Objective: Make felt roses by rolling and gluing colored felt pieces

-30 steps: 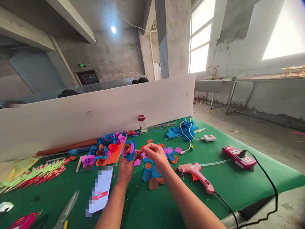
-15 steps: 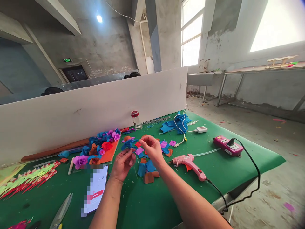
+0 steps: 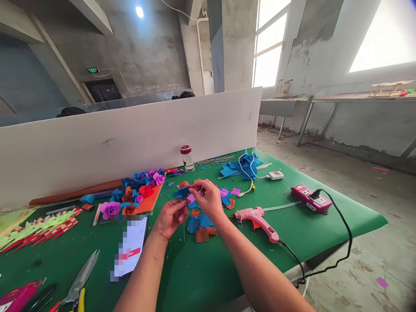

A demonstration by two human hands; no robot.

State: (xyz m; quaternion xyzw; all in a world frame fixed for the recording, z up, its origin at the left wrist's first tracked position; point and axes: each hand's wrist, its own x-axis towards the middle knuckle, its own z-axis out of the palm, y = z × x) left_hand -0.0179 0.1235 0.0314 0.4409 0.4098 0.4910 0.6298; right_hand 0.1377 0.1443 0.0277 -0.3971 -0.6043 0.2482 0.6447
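Observation:
Over the middle of the green table (image 3: 191, 268), my left hand (image 3: 171, 216) is pinched on the base of a blue paper flower (image 3: 181, 193), where a thin wire hangs below its fingers. My right hand (image 3: 208, 199) pinches the flower's right edge with thumb and forefinger. Behind and below the hands lie blue petals (image 3: 193, 223), a brown petal (image 3: 202, 235) and purple pieces (image 3: 235, 191). Finished-looking paper flowers (image 3: 129, 209) in purple, blue, red and brown rest on an orange sheet to the left.
A pink glue gun (image 3: 260, 220) lies right of my right forearm, its cord running off the table edge. Beyond are a magenta power strip (image 3: 311, 199), white charger (image 3: 275, 175) and lidded jar (image 3: 187, 159). A phone (image 3: 131, 245) and scissors (image 3: 79, 279) lie left. A white board (image 3: 146, 138) stands behind.
My right hand has closed in on the blue flower and now touches its edge. The flower has tilted between my hands. The view has shifted slightly.

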